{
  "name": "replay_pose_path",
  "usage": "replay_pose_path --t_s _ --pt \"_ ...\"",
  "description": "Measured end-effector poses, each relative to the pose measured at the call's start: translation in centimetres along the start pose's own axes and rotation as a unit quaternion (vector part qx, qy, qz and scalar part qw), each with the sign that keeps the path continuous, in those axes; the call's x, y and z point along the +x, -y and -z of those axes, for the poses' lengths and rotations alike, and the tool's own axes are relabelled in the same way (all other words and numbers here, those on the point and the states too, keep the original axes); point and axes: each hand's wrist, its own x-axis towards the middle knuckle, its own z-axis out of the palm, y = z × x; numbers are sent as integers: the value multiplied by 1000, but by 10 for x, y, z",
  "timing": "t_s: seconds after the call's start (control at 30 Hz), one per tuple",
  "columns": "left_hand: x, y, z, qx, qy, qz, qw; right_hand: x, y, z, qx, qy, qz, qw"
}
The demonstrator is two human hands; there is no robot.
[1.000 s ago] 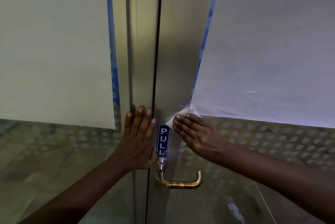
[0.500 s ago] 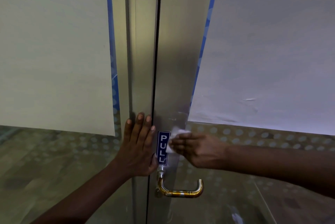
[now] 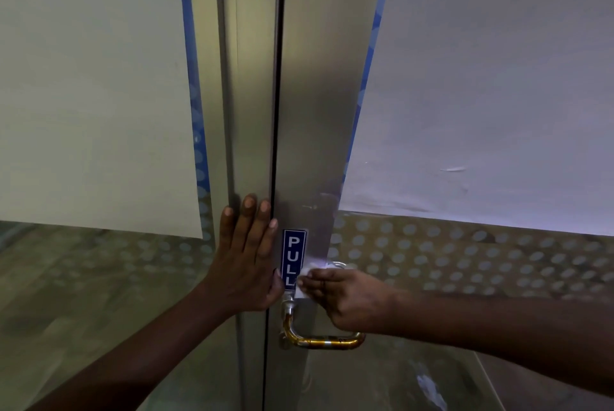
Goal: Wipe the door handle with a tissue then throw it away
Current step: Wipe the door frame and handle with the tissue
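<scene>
A brass lever door handle (image 3: 320,341) sticks out low on the metal door stile (image 3: 312,111), below a blue PULL sticker (image 3: 293,259). My right hand (image 3: 345,299) holds a white tissue (image 3: 310,271) against the stile just above the handle, beside the sticker. The hand covers most of the tissue and the handle's right end. My left hand (image 3: 247,264) lies flat, fingers up, on the left door frame (image 3: 247,111) next to the seam.
Frosted glass panels with white sheets (image 3: 93,85) and blue tape strips (image 3: 194,78) flank the stile on both sides. Dotted film (image 3: 465,257) covers the lower glass. A dark vertical gap (image 3: 277,111) runs between the two door leaves.
My right hand has slid the tissue down the stile, from above the PULL sticker to just above the handle. My left hand has stayed flat on the frame.
</scene>
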Motion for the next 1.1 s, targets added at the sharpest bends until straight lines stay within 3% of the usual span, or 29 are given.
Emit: replay_pose_path --t_s 0.07,0.27,0.4,0.57,0.73,0.83,0.87,0.9,0.97,1.03,1.1 --pt "0 0 1 1 2 -1 1000 1 1 3 15 6 2 1000" --pt "2 -1 2 10 5 -3 1000 9 -40 45 8 -139 -156 978" --pt "1 -2 0 2 -1 1 1000 11 -49 48 -7 -199 -189 961" --pt "1 -1 1 5 2 -1 1000 9 -17 20 6 -122 -109 987" --pt "-15 -3 4 -6 32 0 999 1 -3 6 71 9 -30 997" --pt "-38 -8 6 -6 70 -3 998 -2 -3 17 130 77 -47 987" --pt "-44 -8 7 -5 79 -5 997 -4 -4 23 200 92 -67 973" --pt "-50 -8 8 -6 87 -5 996 -5 -5 29 299 109 -106 942" --pt "-56 -9 7 -14 99 -6 995 -9 -6 44 495 105 -233 830" --pt "-61 -10 7 -25 107 -9 994 -9 -4 59 627 20 -388 676" --pt "-66 -8 7 -33 114 -13 993 -4 5 71 694 -64 -530 484"
